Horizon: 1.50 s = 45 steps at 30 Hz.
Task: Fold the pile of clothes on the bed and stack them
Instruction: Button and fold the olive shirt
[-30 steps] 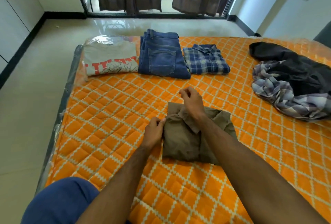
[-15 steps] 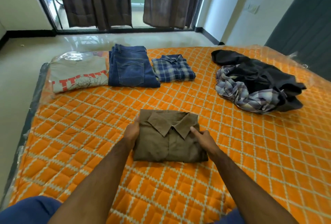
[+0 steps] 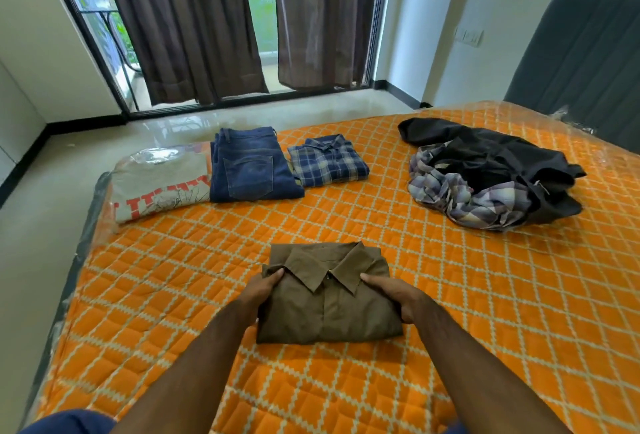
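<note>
A folded brown collared shirt (image 3: 329, 309) lies on the orange quilted bed (image 3: 450, 312) right in front of me. My left hand (image 3: 259, 289) grips its left edge, thumb on top near the collar. My right hand (image 3: 394, 293) grips its right edge the same way. Along the far side lie a folded grey printed T-shirt (image 3: 159, 184), folded blue jeans (image 3: 249, 166) and a folded blue plaid shirt (image 3: 327, 165), side by side. An unfolded pile, a black garment (image 3: 495, 156) over a grey plaid one (image 3: 460, 194), sits at the far right.
The bed's left edge (image 3: 79, 246) drops to a pale tiled floor. A dark padded headboard (image 3: 581, 55) rises at the far right. Brown curtains (image 3: 194, 24) hang at a glass door beyond the bed.
My hands went from tucking the collar to gripping both sides of the brown shirt, which now lies squared and flat. My view has lifted and turned slightly right.
</note>
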{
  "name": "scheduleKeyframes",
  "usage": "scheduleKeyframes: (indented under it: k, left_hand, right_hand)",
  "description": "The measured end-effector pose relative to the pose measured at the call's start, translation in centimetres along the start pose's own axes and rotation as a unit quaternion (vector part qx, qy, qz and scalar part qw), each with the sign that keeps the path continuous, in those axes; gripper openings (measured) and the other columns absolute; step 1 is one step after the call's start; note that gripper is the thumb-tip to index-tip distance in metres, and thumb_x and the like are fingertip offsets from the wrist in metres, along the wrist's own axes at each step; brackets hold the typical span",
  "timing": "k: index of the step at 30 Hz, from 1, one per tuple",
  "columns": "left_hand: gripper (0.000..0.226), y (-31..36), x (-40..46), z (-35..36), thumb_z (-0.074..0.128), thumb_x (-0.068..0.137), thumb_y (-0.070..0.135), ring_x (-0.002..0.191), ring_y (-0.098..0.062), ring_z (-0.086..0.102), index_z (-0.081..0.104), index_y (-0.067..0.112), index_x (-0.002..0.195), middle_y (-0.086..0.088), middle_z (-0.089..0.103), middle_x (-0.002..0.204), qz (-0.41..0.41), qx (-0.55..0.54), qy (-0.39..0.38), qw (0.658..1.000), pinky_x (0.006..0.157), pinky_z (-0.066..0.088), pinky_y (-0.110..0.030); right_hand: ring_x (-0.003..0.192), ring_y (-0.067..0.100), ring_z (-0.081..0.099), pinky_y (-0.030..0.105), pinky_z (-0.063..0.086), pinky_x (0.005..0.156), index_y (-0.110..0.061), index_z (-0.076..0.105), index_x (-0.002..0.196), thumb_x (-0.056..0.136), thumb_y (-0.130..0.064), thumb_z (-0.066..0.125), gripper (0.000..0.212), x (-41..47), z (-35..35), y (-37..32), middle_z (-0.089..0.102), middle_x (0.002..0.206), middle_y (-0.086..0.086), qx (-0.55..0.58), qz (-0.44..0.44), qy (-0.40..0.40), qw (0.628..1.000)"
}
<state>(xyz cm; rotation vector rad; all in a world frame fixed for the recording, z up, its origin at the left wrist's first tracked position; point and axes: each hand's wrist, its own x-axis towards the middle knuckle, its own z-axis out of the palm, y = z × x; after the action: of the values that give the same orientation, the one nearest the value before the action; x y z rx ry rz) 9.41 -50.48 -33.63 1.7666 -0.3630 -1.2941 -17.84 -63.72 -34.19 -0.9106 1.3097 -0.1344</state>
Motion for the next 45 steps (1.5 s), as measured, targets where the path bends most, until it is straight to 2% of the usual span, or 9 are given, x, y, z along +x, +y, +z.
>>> scheduleKeyframes:
  k: [7, 17, 20, 24, 35, 37, 39, 42, 45]
  left_hand:
    - [0.036, 5.5, 0.3, 1.4, 0.065, 0.099, 0.034, 0.095, -0.023, 0.067, 0.067, 0.01, 0.124, -0.01, 0.071, 0.112, 0.1, -0.023, -0.001, 0.995, 0.07, 0.052, -0.03]
    - [0.017, 21.2, 13.5, 5.8, 0.061, 0.1, 0.033, 0.086, -0.019, 0.064, 0.061, 0.021, 0.112, -0.003, 0.067, 0.1, 0.177, 0.021, -0.003, 0.984, 0.068, 0.051, -0.03]
    - [0.024, 23.3, 17.2, 6.2, 0.063, 0.098, 0.034, 0.093, -0.024, 0.068, 0.062, 0.022, 0.119, -0.007, 0.071, 0.109, 0.164, 0.006, -0.011, 0.986, 0.075, 0.058, -0.038]
    - [0.022, 27.2, 21.5, 6.7, 0.059, 0.1, 0.011, 0.086, -0.012, 0.066, 0.06, 0.015, 0.122, -0.005, 0.07, 0.109, 0.203, -0.006, 0.004, 0.979, 0.065, 0.052, -0.026]
    - [0.035, 32.6, 30.9, 5.6, 0.06, 0.096, 0.013, 0.103, -0.023, 0.061, 0.051, 0.003, 0.128, -0.015, 0.058, 0.13, 0.14, 0.07, 0.061, 0.986, 0.073, 0.051, -0.031]
    - [0.051, 32.8, 31.6, 6.0, 0.057, 0.098, 0.023, 0.118, -0.028, 0.05, 0.038, -0.001, 0.14, -0.019, 0.039, 0.143, 0.161, 0.209, 0.132, 0.955, 0.096, 0.047, -0.038]
    - [0.072, 32.8, 31.7, 7.2, 0.053, 0.101, 0.03, 0.15, -0.034, 0.018, 0.017, 0.001, 0.156, -0.017, 0.015, 0.163, 0.256, 0.35, 0.164, 0.886, 0.122, 0.018, -0.042]
    - [0.077, 32.2, 34.1, 9.3, 0.038, 0.104, 0.046, 0.155, -0.027, -0.014, 0.002, 0.008, 0.161, -0.012, -0.012, 0.169, 0.338, 0.489, 0.151, 0.79, 0.125, -0.006, -0.044]
    - [0.084, 29.0, 37.0, 10.4, 0.014, 0.1, 0.063, 0.156, -0.029, -0.013, 0.003, 0.007, 0.161, -0.014, -0.012, 0.169, 0.306, 0.558, 0.12, 0.762, 0.126, -0.002, -0.052]
  right_hand:
    - [0.1, 0.033, 0.073, 0.043, 0.059, 0.086, -0.005, 0.071, 0.115, 0.09, -0.02, 0.077, 0.03, -1.3, -1.7, -4.8, 0.077, 0.107, 0.015, 0.045, -0.117, 0.002, 0.992]
    - [0.103, 0.033, 0.072, 0.05, 0.057, 0.096, -0.005, 0.068, 0.122, 0.091, -0.018, 0.076, 0.035, 8.7, -7.7, -23.8, 0.076, 0.111, 0.014, 0.003, -0.264, 0.086, 0.961]
    - [0.102, 0.034, 0.072, 0.05, 0.058, 0.094, -0.005, 0.066, 0.122, 0.092, -0.018, 0.075, 0.033, 11.4, -8.0, -28.5, 0.075, 0.11, 0.014, -0.006, -0.273, 0.096, 0.957]
    - [0.102, 0.034, 0.072, 0.051, 0.058, 0.093, -0.009, 0.068, 0.122, 0.094, -0.019, 0.073, 0.03, 15.2, -7.9, -33.9, 0.075, 0.111, 0.014, -0.018, -0.267, 0.101, 0.958]
    - [0.104, 0.031, 0.069, 0.052, 0.056, 0.095, -0.006, 0.063, 0.128, 0.099, -0.023, 0.067, 0.034, 24.3, -6.4, -41.8, 0.071, 0.12, 0.013, -0.078, -0.22, 0.082, 0.969]
    - [0.11, 0.027, 0.064, 0.046, 0.054, 0.09, -0.007, 0.052, 0.137, 0.103, -0.032, 0.061, 0.043, 25.9, -6.6, -41.6, 0.062, 0.129, 0.006, -0.156, -0.196, 0.089, 0.964]
    - [0.127, 0.029, 0.052, 0.045, 0.047, 0.098, -0.009, 0.042, 0.147, 0.105, -0.039, 0.054, 0.053, 27.9, -7.1, -40.9, 0.049, 0.137, 0.004, -0.243, -0.218, 0.159, 0.932]
    - [0.141, 0.028, 0.04, 0.044, 0.035, 0.116, -0.011, 0.044, 0.149, 0.103, -0.052, 0.046, 0.061, 30.2, -5.8, -40.6, 0.043, 0.151, 0.01, -0.329, -0.348, 0.219, 0.85]
    - [0.149, 0.025, 0.03, 0.047, 0.026, 0.123, -0.015, 0.039, 0.154, 0.095, -0.067, 0.032, 0.079, 31.9, -2.3, -40.1, 0.035, 0.161, 0.008, -0.41, -0.407, 0.18, 0.796]
